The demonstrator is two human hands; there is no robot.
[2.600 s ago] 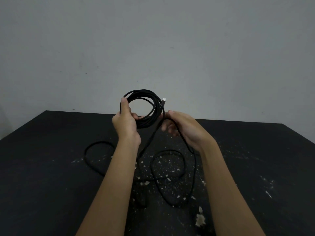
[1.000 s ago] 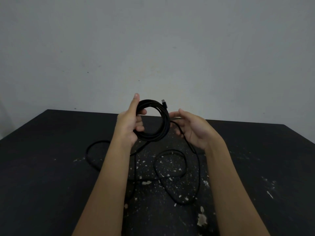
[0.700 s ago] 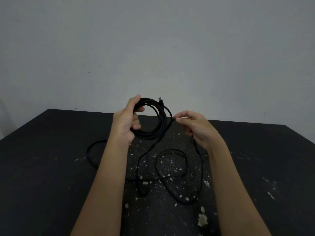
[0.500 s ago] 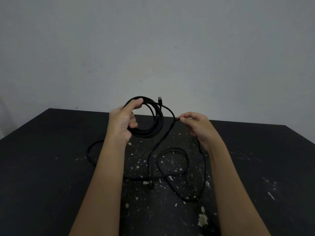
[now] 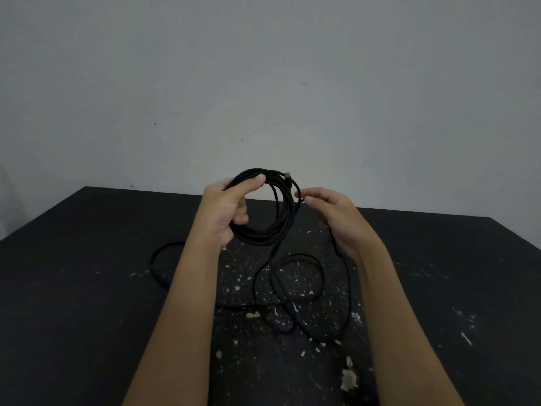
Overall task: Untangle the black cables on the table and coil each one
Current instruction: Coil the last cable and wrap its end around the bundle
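My left hand [image 5: 224, 212] grips a coil of black cable [image 5: 276, 230] raised above the table, thumb over its top and fingers curled through the ring. A small metal plug [image 5: 287, 174] sticks out at the coil's upper right. My right hand [image 5: 336, 218] pinches the free strand right beside the coil's right edge. From the coil the strand drops to loose black cable loops [image 5: 295, 291] lying on the black table [image 5: 87, 288]. Another loop of black cable [image 5: 159, 263] lies left of my left forearm.
The black tabletop is flecked with white paint chips [image 5: 348, 379] near the front middle. A plain grey wall [image 5: 263, 83] stands right behind the table's far edge. The table's right corner [image 5: 494, 219] is in view.
My right hand has brought the pinched strand left, up against the coil, laying another turn. The loose loops on the table have shifted slightly. My left hand keeps its grip on the coil.
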